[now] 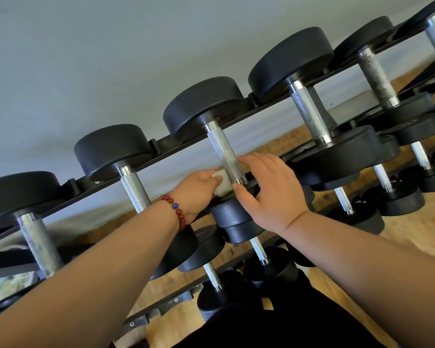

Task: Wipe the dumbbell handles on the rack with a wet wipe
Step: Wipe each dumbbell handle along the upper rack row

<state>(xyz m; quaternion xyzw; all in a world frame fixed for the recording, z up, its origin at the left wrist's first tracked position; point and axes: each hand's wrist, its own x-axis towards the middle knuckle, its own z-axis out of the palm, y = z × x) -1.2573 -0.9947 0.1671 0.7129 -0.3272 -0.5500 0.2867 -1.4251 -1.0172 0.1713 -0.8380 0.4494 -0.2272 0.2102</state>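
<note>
Head view: left hand (199, 189) pinches a crumpled white wet wipe (221, 183) at the near end of the middle dumbbell's knurled steel handle (224, 151) on the black rack (166, 150); right hand (269, 189), fingers loose, steadies it; likely midway, with other handles left

Gym – tiered rack (141, 159) of black dumbbells (312, 101).
</note>
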